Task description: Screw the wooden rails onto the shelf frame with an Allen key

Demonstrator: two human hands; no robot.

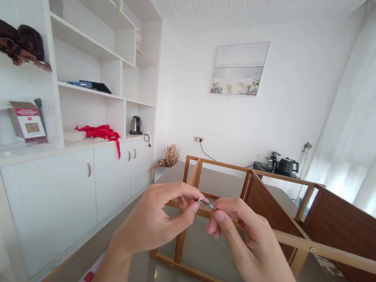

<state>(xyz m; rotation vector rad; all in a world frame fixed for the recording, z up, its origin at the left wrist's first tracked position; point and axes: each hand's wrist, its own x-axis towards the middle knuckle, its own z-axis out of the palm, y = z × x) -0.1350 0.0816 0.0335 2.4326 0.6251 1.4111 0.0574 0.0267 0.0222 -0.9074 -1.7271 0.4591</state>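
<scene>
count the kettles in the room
2. A shiny steel kettle stands on the counter under the white shelves at left; a dark kettle sits on the low tray by the far wall at right, beside other dark tea gear. More may be hidden behind the wooden frame.

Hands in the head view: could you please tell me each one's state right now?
Left hand: pinched shut on small silver metal screw.
Right hand: pinched on the same screw.
</scene>
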